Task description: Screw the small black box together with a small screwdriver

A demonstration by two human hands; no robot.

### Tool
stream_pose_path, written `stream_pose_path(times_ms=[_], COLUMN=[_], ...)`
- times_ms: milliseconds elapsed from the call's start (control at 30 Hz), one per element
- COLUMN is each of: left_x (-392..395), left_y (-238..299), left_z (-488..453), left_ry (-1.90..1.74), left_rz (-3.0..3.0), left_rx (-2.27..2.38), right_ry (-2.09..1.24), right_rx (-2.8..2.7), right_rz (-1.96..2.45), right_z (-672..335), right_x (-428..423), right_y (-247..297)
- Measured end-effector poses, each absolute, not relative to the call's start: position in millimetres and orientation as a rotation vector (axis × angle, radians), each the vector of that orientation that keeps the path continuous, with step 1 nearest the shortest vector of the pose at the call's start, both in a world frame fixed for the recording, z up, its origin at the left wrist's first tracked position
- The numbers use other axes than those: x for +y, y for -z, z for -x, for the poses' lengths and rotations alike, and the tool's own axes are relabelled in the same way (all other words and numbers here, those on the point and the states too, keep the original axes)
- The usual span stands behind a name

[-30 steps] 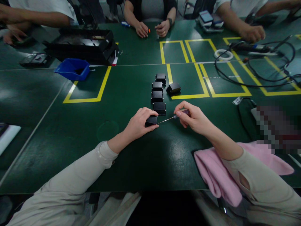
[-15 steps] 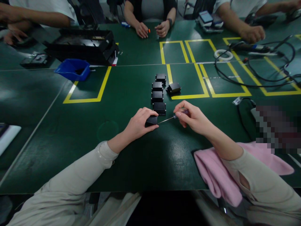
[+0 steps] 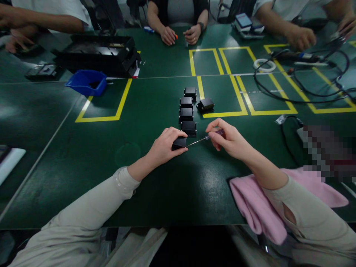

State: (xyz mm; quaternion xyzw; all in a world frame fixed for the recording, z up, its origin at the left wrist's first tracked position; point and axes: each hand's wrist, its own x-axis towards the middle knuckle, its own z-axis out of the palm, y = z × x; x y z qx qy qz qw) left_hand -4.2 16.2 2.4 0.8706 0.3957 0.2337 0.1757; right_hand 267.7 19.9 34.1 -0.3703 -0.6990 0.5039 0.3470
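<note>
On the green table, my left hand (image 3: pixel 167 145) grips a small black box (image 3: pixel 179 142) between thumb and fingers. My right hand (image 3: pixel 226 137) is closed around the handle of a screwdriver (image 3: pixel 207 137), its thin shaft slanting down to the left. The screwdriver's tip meets the right end of the held box; the exact contact point is too small to make out. Just beyond my hands, several similar black boxes stand in a column, the nearest box (image 3: pixel 188 128) close to my left fingertips. Another black box (image 3: pixel 205 104) lies turned at an angle to their right.
A blue bin (image 3: pixel 87 82) and stacked black trays (image 3: pixel 125 55) stand at the far left. Black cables (image 3: pixel 294 100) coil at the right. A pink cloth (image 3: pixel 250 193) lies under my right forearm. Co-workers' hands (image 3: pixel 191 35) are across the table.
My hands, the held box and the screwdriver look nearly the same. At the far right, a co-worker's hands have shifted near the cables.
</note>
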Motion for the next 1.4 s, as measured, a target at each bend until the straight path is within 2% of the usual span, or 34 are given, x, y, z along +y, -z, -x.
stream_pose_path(times_ms=[1400], left_x=[16.3], left_y=[-2.9], left_z=[4.3], left_ry=[-0.642], left_rz=[-2.448], left_rx=[1.129], right_ry=[-1.29], right_rx=[-1.826], right_rz=[0.959], right_z=[-266.6], right_x=[18.3], right_y=[-35.7])
